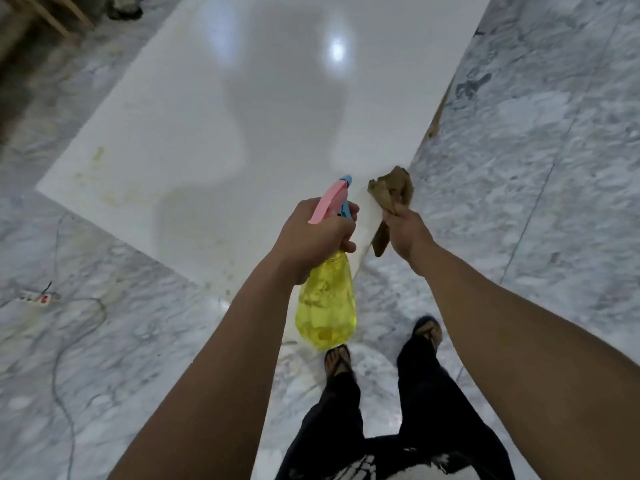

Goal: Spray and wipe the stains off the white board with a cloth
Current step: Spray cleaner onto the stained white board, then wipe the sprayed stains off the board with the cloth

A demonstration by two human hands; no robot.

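Nearest the camera, dark trousers (426, 403) and two sandalled feet (337, 358) are seen on the marble floor (554, 168), just short of the board's near corner. Both bare forearms are stretched forward above them.

The left hand (315, 233) is wrapped round the neck of a spray bottle (327, 306). The fingers (348, 245) are curled tight about it, and one fingertip is seen at the blue trigger just beyond the knuckles. The yellow, see-through body hangs below the fingers, toward the feet; the pink and blue head (332, 199) sticks out above them, its nozzle aimed out over the board.

Just to the right of those fingers, apart from them, the right hand (407, 230) is closed on a brown cloth (391, 195). The cloth is pinched in the curled fingers, one bunched end rising beyond them and a tail hanging below the palm. It is held above the board's right edge; whether it touches the board cannot be told.

Beyond both sets of fingers the white board (242, 116) lies flat on the floor, glossy, with a bright light reflected far up it. Faint yellowish stains (98, 154) are seen well to the left of the left-hand fingers, near the board's left edge, and more along its near edge.

Far to the left of the fingers, a power strip (36, 297) with its cord lies on the floor.
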